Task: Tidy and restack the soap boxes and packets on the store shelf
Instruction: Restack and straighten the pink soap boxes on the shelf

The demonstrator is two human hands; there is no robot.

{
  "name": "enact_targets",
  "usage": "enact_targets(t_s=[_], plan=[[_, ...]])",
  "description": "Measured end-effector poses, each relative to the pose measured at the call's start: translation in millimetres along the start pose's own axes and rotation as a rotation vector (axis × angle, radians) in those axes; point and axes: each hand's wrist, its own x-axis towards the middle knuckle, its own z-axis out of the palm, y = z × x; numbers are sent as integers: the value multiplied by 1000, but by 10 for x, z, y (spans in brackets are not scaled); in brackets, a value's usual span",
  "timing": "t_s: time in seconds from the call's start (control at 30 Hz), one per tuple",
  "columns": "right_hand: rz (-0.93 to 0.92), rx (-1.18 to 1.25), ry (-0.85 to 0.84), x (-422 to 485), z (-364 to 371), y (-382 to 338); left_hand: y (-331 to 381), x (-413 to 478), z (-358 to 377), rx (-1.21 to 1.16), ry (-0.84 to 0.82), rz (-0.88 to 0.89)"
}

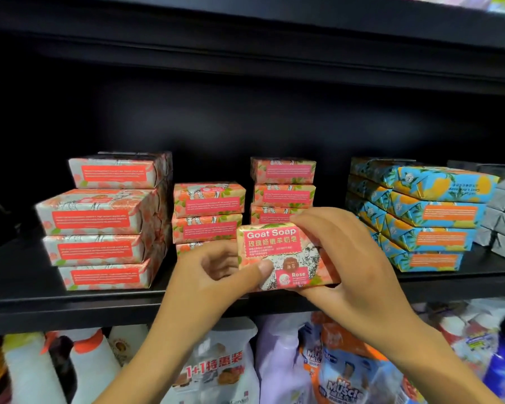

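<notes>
While tilted, soap box (274, 243) in curled fingers (318, 221).

The box (274, 249) is hanging before the shelf (70, 310), one stack (99, 225) sitting at ten o'clock, another stack (283, 185) at twelve, a third stack (435, 220) at two.

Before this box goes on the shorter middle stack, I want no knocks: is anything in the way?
Nothing visible. The box, gripped by left hand and right hand, is in front of the middle stack, whose top is bare with open space above. Taller stacks flank it: left stack and right stack.
</notes>
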Motion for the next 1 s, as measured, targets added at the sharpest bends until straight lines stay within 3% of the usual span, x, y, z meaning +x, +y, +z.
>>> enact_targets(t_s=[0.13,0.3,0.37,0.57,0.7,0.8,1.0], plan=[[53,97,-8,-11,-55,-29,23,-67,40,-68,81,115],[374,680,-70,-56,-112,-68,77,-90,49,-78,61,190],[440,742,-11,-61,-87,-58,48,-81,48,-105,27,191],[404,582,126,-51,-49,-147,-106,11,-21,-124,19,193],[288,493,121,-56,-39,-206,-182,53,-83,-61,11,236],[153,430,97,-65,-43,-222,-207,46,-81,-15,51,383],[44,376,97,-129,-3,-137,-196,52,-182,353,164,856]])
